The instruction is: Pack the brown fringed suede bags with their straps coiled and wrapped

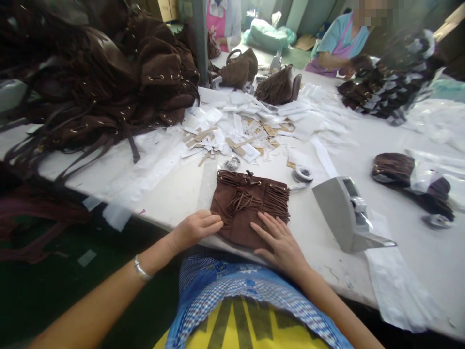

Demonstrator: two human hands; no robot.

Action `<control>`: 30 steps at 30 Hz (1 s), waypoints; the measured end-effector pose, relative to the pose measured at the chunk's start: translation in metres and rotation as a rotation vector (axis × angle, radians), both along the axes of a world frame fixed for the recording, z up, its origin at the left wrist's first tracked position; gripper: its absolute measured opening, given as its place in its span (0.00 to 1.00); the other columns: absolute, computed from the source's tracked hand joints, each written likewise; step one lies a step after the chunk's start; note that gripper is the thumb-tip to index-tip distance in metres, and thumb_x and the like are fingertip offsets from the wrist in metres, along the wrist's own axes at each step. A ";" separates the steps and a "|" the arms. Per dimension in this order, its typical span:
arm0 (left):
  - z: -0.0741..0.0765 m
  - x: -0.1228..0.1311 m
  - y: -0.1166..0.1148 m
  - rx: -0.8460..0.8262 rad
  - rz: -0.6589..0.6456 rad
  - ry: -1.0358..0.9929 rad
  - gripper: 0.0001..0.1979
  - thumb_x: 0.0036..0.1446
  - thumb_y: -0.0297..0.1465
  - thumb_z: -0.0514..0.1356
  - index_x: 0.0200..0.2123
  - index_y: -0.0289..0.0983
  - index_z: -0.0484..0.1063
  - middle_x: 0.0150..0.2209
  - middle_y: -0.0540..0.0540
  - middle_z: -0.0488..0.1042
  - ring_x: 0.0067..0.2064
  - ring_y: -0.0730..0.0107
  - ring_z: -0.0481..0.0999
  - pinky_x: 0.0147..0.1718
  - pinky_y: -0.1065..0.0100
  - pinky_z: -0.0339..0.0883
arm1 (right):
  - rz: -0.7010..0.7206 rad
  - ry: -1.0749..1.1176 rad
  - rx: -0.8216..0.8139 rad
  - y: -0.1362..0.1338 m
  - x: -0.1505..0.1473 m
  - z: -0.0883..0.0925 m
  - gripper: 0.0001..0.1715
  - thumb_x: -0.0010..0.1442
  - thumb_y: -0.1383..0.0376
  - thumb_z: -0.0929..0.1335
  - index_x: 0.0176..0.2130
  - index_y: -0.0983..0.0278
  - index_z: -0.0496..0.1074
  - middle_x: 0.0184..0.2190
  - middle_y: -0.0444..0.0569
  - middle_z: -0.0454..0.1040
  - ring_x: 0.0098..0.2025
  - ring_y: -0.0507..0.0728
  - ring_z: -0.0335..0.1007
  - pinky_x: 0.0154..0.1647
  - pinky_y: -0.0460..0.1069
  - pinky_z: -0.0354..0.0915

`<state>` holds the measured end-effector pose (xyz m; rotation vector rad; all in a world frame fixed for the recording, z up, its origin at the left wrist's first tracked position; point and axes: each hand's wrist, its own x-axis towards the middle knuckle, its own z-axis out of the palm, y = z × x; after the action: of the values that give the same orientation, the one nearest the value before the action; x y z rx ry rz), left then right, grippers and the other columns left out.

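Observation:
A brown fringed bag [250, 206] lies flat at the table's front edge, with brass eyelets and a drawstring along its top. My left hand [198, 228] has its fingers closed at the bag's lower left edge, pinching the fringe there. Flat on the lower right of the bag rests my right hand [276, 237], fingers spread. A clear plastic bag [206, 189] shows partly from under the bag's left side. Just behind the bag sits a small grey wrapped bundle [232, 163].
A grey tape dispenser [339, 211] stands to the right. Brown bags [145, 72] are heaped at the left. Paper scraps [250, 138] cover the table's middle. Another wrapped bag [394, 167] lies far right. A co-worker [337, 46] sits across the table, beside piled bags [388, 87].

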<state>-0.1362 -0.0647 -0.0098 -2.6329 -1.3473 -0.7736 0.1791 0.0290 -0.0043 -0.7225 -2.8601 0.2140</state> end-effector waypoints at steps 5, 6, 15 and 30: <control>0.019 -0.014 -0.028 -0.249 0.180 0.037 0.18 0.59 0.20 0.55 0.49 0.40 0.73 0.49 0.43 0.77 0.47 0.63 0.76 0.45 0.62 0.73 | -0.017 0.035 -0.006 -0.001 -0.002 0.001 0.37 0.63 0.50 0.67 0.67 0.52 0.57 0.70 0.51 0.51 0.70 0.67 0.48 0.66 0.67 0.54; 0.028 -0.013 -0.031 -0.311 0.213 0.044 0.16 0.57 0.21 0.56 0.46 0.40 0.75 0.48 0.44 0.77 0.45 0.62 0.76 0.44 0.61 0.73 | -0.020 0.041 -0.004 0.000 -0.003 0.001 0.37 0.63 0.50 0.68 0.67 0.52 0.57 0.70 0.51 0.51 0.70 0.67 0.48 0.66 0.67 0.54; 0.047 0.030 0.009 -0.424 0.644 -0.392 0.13 0.63 0.37 0.55 0.44 0.38 0.74 0.43 0.42 0.78 0.44 0.61 0.77 0.45 0.62 0.69 | -0.013 0.063 0.016 -0.001 -0.002 0.000 0.35 0.64 0.51 0.67 0.66 0.53 0.59 0.70 0.53 0.51 0.70 0.66 0.47 0.66 0.66 0.52; 0.050 0.034 0.014 -1.004 0.538 -1.145 0.24 0.54 0.43 0.65 0.48 0.32 0.73 0.46 0.38 0.79 0.45 0.57 0.79 0.45 0.59 0.72 | 0.005 0.160 -0.018 0.000 0.002 -0.005 0.35 0.63 0.52 0.68 0.66 0.53 0.60 0.70 0.52 0.51 0.69 0.66 0.49 0.66 0.66 0.53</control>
<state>-0.1018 -0.0504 0.0407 -1.8810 -3.2145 -2.0271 0.1811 0.0289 -0.0095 -0.6688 -2.7121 0.2851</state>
